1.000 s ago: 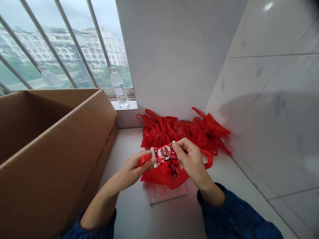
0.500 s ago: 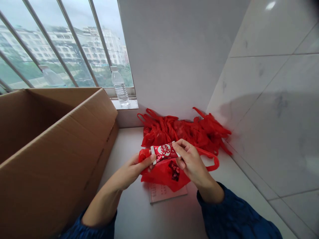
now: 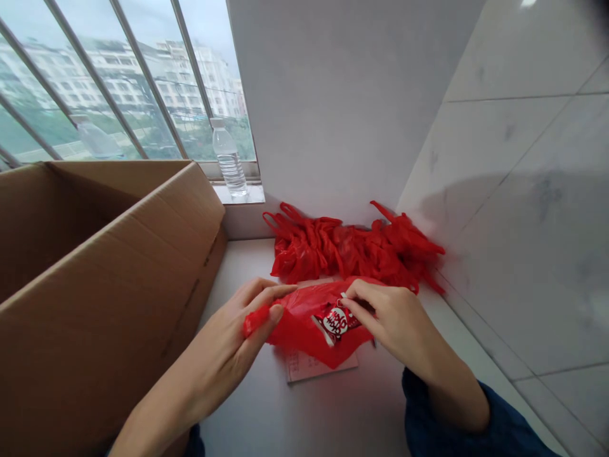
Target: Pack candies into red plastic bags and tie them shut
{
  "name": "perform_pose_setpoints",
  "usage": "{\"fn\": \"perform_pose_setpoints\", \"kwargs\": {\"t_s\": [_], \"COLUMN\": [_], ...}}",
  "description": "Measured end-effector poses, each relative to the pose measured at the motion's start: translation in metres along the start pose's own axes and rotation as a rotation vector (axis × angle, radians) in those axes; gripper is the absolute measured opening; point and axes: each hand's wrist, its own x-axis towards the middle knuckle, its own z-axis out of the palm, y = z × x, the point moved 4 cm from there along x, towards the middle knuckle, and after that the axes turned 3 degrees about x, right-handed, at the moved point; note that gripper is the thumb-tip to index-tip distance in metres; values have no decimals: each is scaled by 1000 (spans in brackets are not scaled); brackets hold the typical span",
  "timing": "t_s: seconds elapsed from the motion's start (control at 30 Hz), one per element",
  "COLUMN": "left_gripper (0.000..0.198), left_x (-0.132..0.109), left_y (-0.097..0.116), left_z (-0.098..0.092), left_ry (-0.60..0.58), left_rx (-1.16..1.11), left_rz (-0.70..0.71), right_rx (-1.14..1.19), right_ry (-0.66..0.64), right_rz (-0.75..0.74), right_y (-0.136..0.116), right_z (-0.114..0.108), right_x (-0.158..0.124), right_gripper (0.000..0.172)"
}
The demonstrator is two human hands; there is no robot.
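Observation:
My left hand (image 3: 252, 324) grips the left edge of a thin red plastic bag (image 3: 304, 339) between thumb and fingers. The bag is spread out between both hands. In a pinch of thumb and fingers, my right hand (image 3: 380, 311) has the upper end of a small red wrapped packet (image 3: 335, 322) with a white heart and a red double-happiness character. The packet is tilted and sits against the bag at its opening; how deep inside it is, I cannot tell. A pink printed booklet (image 3: 321, 367) lies partly hidden under the bag.
Several red plastic bags (image 3: 352, 247) are heaped against the wall behind my hands. A large open cardboard box (image 3: 118, 273) stands at the left. On the windowsill is a clear water bottle (image 3: 229, 162). A tiled wall (image 3: 533, 222) bounds the right side.
The packet, earlier stretched between both hands, has moved down to the bag's opening in my right hand. My left hand has let go of it and now spreads the bag to the left.

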Motion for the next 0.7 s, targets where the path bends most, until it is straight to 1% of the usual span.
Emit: {"fn": "perform_pose_setpoints", "kwargs": {"t_s": [0.03,0.1,0.17,0.23,0.27,0.37,0.43,0.5,0.53,0.57,0.63,0.7], "left_gripper": [39,43,46,48,49,52,54,56,56,56,54,53], "left_x": [-4,-11,-16,-20,-22,-28,-33,-37,-38,-37,-34,-29], "left_y": [1,4,6,9,10,6,1,-4,-5,-5,0,8], "left_z": [0,3,6,7,8,7,6,5,4,4,3,2], "left_ry": [-10,-41,-78,-100,-104,-74,-23,31,51,61,71,96], "left_rx": [35,89,130,155,162,186,205,216,216,212,199,187], "left_rz": [-8,-6,35,84,99,89,78,69,61,48,28,49], "right_rx": [-92,-221,-262,-263,-250,-134,-71,-74,-84,-87,-72,-68], "right_ry": [-18,-4,65,154,177,205,303,400,396,352,211,112], "right_rz": [11,17,22,37,29,-62,-91,-88,-98,-120,-179,-210], "right_y": [0,1,1,1,0,-10,-16,-19,-21,-22,-23,-24], "right_z": [2,5,4,0,-2,-8,-18,-27,-29,-29,-24,-18], "right_x": [-2,-4,-5,-5,-6,-8,-13,-19,-21,-22,-24,-24], "right_gripper": [20,21,23,26,28,27,23,21,21,22,26,29]}}
